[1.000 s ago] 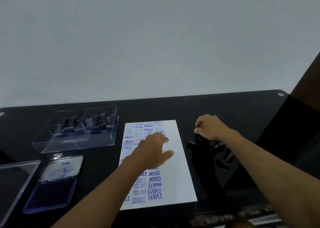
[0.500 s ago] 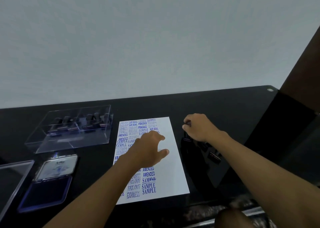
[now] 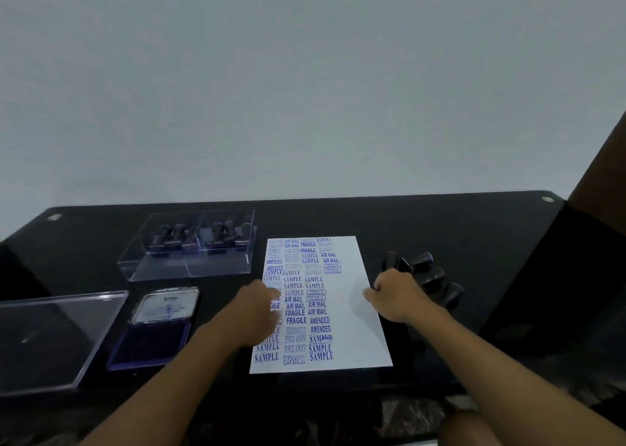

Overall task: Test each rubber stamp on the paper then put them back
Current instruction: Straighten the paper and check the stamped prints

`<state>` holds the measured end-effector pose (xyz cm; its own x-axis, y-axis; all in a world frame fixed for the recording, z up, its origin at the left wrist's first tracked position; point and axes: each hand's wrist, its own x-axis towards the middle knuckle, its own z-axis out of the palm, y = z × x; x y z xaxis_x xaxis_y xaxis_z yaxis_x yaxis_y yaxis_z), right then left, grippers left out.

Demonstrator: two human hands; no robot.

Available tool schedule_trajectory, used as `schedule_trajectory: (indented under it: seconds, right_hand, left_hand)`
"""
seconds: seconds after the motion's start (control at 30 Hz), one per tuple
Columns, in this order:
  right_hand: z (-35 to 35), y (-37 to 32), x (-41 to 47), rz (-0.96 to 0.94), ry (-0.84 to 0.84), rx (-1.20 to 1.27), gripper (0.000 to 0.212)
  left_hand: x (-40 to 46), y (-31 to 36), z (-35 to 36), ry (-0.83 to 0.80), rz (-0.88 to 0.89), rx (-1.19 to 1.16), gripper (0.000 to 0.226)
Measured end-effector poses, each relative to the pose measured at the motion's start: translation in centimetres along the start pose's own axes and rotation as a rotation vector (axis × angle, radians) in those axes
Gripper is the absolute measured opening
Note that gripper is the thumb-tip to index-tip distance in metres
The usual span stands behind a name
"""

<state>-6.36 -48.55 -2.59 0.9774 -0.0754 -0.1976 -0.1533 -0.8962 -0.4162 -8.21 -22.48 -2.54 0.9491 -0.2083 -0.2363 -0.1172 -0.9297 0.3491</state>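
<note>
A white paper covered in blue test prints lies in the middle of the black table. My left hand rests on its left edge with the fingers laid flat. At the paper's right edge my right hand has its fingers curled, gripping a black rubber stamp that the hand mostly hides. Several loose black stamps lie just behind and to the right of that hand. More stamps stand in a clear plastic box at the back left.
An open blue ink pad with its lid up lies left of the paper. A clear flat lid sits at the far left. The table's front edge runs just below the paper. A dark panel rises at the right.
My right hand has come back from the pile of loose stamps toward the paper's right edge. My left hand has slid to the paper's left edge. The camera view shifted slightly.
</note>
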Motion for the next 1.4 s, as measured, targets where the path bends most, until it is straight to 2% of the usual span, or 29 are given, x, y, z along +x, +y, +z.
schedule_trajectory:
  seconds: [0.07, 0.13, 0.23, 0.37, 0.43, 0.63, 0.77, 0.9, 1.1, 1.2, 1.3, 1.4]
  right_hand:
    - [1.3, -0.1, -0.3, 0.048, -0.021, 0.01, 0.04]
    - [2.5, -0.5, -0.7, 0.077, -0.024, 0.0, 0.035]
    - [3.6, -1.4, -1.6, 0.115, 0.004, -0.033, 0.053]
    - [4.3, -2.2, -1.9, 0.169, 0.047, -0.01, 0.061]
    - [4.4, -2.4, -1.7, 0.213, 0.058, 0.033, 0.062]
    - [4.7, -1.9, 0.3, 0.34, 0.089, 0.273, 0.051]
    - [4.6, -1.9, 1.0, 0.327, 0.126, 0.417, 0.02]
    - [4.3, -1.8, 0.8, 0.306, 0.15, 0.486, 0.004]
    - [4.2, -1.3, 0.0, 0.192, 0.145, 0.537, 0.022]
    - [4.5, -0.9, -0.7, 0.145, 0.193, 0.545, 0.022]
    - [4.6, -0.5, -1.0, 0.117, 0.199, 0.658, 0.022]
    - [4.2, -0.4, -1.4, 0.064, 0.221, 0.767, 0.02]
  left_hand:
    - [-0.7, -1.4, 0.0, -0.038, -0.041, 0.005, 0.031]
    - [-1.4, -2.5, 0.3, -0.059, -0.028, -0.001, 0.033]
    - [-2.1, -3.3, 0.7, -0.03, 0.039, -0.034, 0.039]
    - [-2.3, -3.6, 1.4, 0.008, 0.001, -0.109, 0.052]
    - [-2.4, -3.9, 1.7, 0.022, -0.036, -0.13, 0.059]
    - [-2.2, -4.3, 2.1, 0.043, -0.037, -0.154, 0.059]
    - [-2.1, -4.7, 2.4, 0.051, -0.037, -0.179, 0.059]
    - [-2.0, -5.0, 2.6, 0.064, -0.04, -0.196, 0.059]
    - [-1.7, -5.4, 2.6, 0.077, -0.014, -0.211, 0.057]
    - [-1.8, -5.5, 2.7, 0.087, -0.014, -0.215, 0.057]
    - [-2.0, -5.4, 2.7, 0.083, -0.026, -0.259, 0.056]
    - [-2.1, -5.1, 2.2, 0.101, -0.055, -0.372, 0.044]
